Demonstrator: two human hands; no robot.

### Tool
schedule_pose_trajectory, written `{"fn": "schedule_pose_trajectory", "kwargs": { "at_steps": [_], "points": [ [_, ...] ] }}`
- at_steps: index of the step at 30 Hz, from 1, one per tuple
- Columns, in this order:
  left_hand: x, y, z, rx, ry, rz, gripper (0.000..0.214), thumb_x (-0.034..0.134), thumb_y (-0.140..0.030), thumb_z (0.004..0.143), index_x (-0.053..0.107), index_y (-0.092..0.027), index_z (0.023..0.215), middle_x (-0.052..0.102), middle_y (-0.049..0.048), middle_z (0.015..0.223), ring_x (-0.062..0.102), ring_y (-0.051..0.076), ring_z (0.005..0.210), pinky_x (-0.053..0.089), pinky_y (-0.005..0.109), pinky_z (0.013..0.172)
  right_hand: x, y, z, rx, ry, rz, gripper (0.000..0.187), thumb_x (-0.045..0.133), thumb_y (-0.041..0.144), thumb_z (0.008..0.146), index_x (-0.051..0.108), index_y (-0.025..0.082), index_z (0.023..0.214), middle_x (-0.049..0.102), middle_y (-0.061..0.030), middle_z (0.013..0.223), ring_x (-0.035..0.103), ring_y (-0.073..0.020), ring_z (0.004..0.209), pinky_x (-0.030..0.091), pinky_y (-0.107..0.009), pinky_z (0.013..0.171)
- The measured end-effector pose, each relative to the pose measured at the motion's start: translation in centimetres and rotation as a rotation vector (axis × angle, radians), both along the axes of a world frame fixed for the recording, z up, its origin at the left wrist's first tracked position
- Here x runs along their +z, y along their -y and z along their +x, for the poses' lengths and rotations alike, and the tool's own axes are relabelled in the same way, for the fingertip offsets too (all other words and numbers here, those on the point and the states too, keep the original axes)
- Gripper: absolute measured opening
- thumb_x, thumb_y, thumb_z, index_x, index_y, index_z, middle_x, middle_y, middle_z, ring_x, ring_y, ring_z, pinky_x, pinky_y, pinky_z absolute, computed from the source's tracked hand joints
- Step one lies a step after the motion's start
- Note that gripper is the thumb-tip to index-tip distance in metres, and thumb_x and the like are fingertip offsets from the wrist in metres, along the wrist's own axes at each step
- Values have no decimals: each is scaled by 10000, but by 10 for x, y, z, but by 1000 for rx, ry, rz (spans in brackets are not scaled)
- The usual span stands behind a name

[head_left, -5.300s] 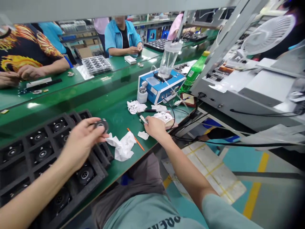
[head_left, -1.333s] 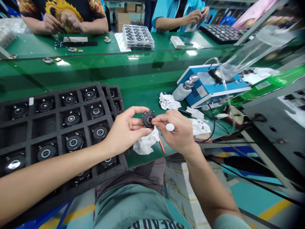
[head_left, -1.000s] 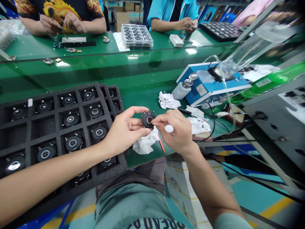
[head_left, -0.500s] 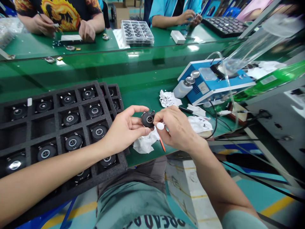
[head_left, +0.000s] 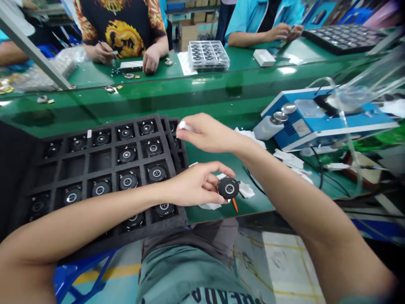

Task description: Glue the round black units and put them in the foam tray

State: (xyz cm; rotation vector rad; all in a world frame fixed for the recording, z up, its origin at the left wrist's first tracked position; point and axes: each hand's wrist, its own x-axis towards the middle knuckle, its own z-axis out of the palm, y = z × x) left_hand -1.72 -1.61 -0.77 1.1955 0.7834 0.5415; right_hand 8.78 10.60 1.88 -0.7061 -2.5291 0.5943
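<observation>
My left hand grips a round black smartwatch body by its edge, above the bench. Its back, with a ringed sensor, faces up. Farther from me, my right hand reaches leftward over the foam tray's right edge, fingers pinched on a small white piece whose kind I cannot make out. To the left lies a black foam tray with several similar watch bodies in its compartments; my left forearm crosses over it and hides part. Crumpled white tissue and an orange-tipped tool lie beneath the held watch.
A blue machine and a pump bottle stand at the right, cables near them. Across the bench, people work beside a clear compartment box and a white box. A metal post rises at the left.
My right hand has left the watch and moved left and away, toward the tray, with the white piece. My left hand still holds the watch. The view has shifted left.
</observation>
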Motion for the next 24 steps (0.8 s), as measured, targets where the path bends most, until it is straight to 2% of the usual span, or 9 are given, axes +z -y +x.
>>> {"fn": "schedule_pose_trajectory", "kwargs": {
  "at_steps": [2, 5, 11, 13, 16, 18, 20, 22, 24],
  "points": [
    [-2, 0, -2, -29, 10, 1, 511, 781, -96, 741, 572, -190, 1197, 715, 15, 808, 729, 155, 701, 564, 293, 669, -1, -6, -29, 76, 73, -12, 321, 583, 235, 935, 492, 203, 629, 546, 17, 619, 441, -119, 600, 316, -282, 593],
    [-6, 1, -3, -36, 34, 8, 513, 794, -92, 734, 583, -194, 1190, 706, 4, 801, 708, 137, 682, 563, 281, 655, -7, -4, -52, 79, 156, -9, 349, 602, 215, 916, 463, 205, 596, 554, 11, 607, 427, -114, 573, 292, -283, 577],
    [-9, 1, -2, -2, 68, -2, 511, 804, -67, 698, 587, -187, 1146, 719, 5, 788, 707, 136, 670, 554, 277, 657, -13, -12, -50, -100, 72, -55, 142, 769, 230, 803, 637, 179, 807, 686, -26, 773, 543, -151, 661, 354, -287, 624],
    [-9, 1, -2, 37, 70, -2, 526, 807, -67, 692, 583, -179, 1155, 732, 19, 810, 707, 138, 657, 538, 269, 635, -6, -18, -37, -146, -32, -46, 98, 727, 218, 847, 648, 185, 800, 680, -24, 763, 538, -150, 668, 364, -294, 627],
    [-7, -1, -2, 117, 61, 24, 530, 802, -69, 698, 571, -162, 1165, 734, 26, 806, 718, 142, 668, 523, 256, 626, 14, -13, 0, -214, -309, -35, 168, 701, 278, 895, 632, 202, 761, 614, -4, 691, 480, -133, 624, 363, -304, 607],
    [-4, -2, -2, 181, 54, 42, 517, 797, -63, 704, 562, -158, 1155, 731, 23, 802, 735, 151, 699, 536, 260, 651, 30, 3, 32, -269, -633, -56, 207, 723, 327, 882, 613, 213, 749, 522, 14, 639, 430, -125, 575, 354, -317, 581],
    [0, -4, -1, 246, 54, 34, 508, 788, -54, 713, 552, -168, 1148, 740, 26, 835, 754, 161, 746, 555, 273, 695, 41, 28, 62, -248, -997, -136, 206, 691, 358, 903, 598, 239, 762, 404, 28, 630, 401, -137, 567, 387, -346, 599],
    [4, -6, 0, 279, 52, 6, 511, 787, -53, 724, 545, -178, 1157, 752, 33, 879, 767, 171, 798, 569, 284, 737, 45, 55, 84, -277, -1162, -212, 248, 695, 337, 902, 564, 256, 708, 302, 29, 670, 370, -138, 588, 412, -373, 662],
    [7, -7, 1, 282, 48, -15, 518, 795, -60, 731, 543, -181, 1168, 760, 41, 904, 773, 179, 836, 576, 289, 766, 42, 77, 98, -315, -1178, -225, 308, 650, 322, 939, 543, 262, 657, 201, 31, 691, 314, -136, 568, 397, -377, 651]
  ]
}}
